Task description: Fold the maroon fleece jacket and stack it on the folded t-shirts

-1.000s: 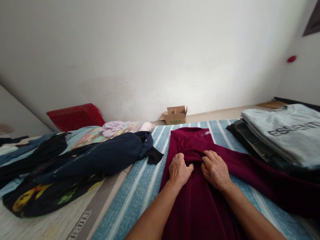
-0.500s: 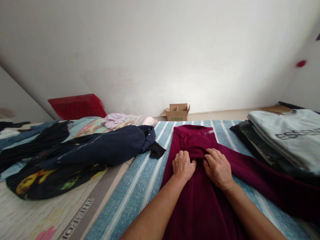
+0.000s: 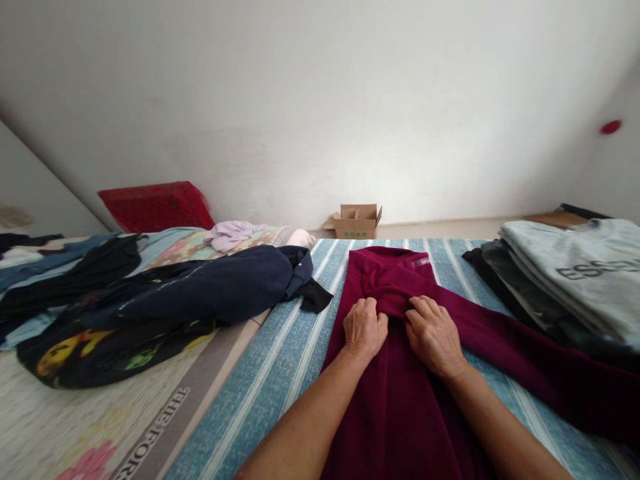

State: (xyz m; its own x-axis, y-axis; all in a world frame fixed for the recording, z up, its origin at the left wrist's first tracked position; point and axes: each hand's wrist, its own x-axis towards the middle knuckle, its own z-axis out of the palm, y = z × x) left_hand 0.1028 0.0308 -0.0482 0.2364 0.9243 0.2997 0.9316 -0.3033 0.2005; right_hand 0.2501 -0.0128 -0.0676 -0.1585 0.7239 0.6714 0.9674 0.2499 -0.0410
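Observation:
A maroon long-sleeved top (image 3: 385, 400) lies on the blue striped bedding (image 3: 260, 360), its collar end away from me and one sleeve stretched out to the right. My left hand (image 3: 365, 328) is closed on a bunched fold of the cloth near the upper middle. Beside it, a short gap to the right, my right hand (image 3: 434, 335) grips the same fold with curled fingers. The fingertips of both hands are partly hidden in the fabric. A small pale label shows at the top's far right corner.
To the right stands a stack of folded clothes (image 3: 575, 280) with a grey lettered garment on it. Dark clothes (image 3: 215, 283) lie heaped at left, near a lilac cloth (image 3: 233, 235). An open cardboard box (image 3: 356, 223) and a red object (image 3: 157, 207) sit by the wall.
Both hands keep hold of the fold and have barely moved. My left fingers and thumb have drawn closer together. The whole view has shifted slightly.

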